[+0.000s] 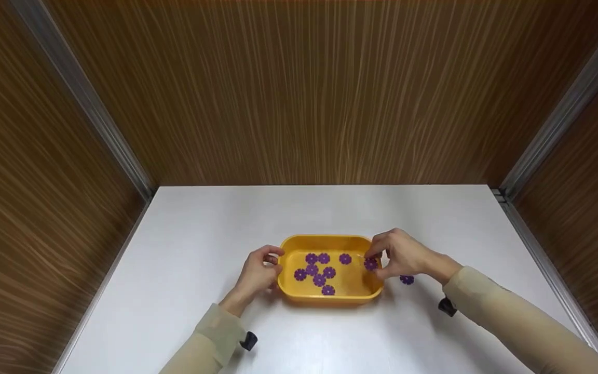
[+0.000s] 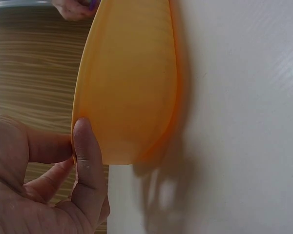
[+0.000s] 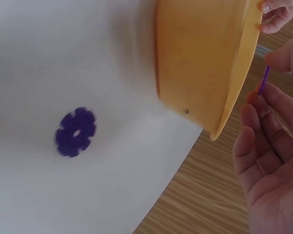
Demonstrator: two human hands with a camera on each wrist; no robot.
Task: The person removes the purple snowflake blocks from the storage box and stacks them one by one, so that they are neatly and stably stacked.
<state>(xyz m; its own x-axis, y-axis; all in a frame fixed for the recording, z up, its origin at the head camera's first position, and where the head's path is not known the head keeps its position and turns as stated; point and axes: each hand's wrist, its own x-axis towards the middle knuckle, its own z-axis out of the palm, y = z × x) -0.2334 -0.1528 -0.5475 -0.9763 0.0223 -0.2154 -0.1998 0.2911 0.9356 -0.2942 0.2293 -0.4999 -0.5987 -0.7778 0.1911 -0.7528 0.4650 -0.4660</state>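
A yellow plastic tray point(image 1: 325, 299) stands on the white table, with several purple notched discs point(image 1: 319, 280) lying on its floor. At the tray's left end my left hand point(image 1: 251, 271) pinches the rim, thumb on one side of the wall and fingers on the other, as the left wrist view shows on the tray wall point(image 2: 127, 83). Over the right end, my right hand point(image 1: 405, 253) holds a purple disc point(image 3: 264, 79) by its edge between thumb and fingertips. One more purple disc point(image 3: 76, 132) lies flat on the table, right of the tray.
The white table point(image 1: 200, 218) runs back to a wood-grain panel point(image 1: 320, 93). Similar panels rise at the left and right, joined by metal corner posts point(image 1: 91, 98). A black piece point(image 1: 447, 306) sits beneath the right cuff, and another point(image 1: 248, 341) at the left cuff.
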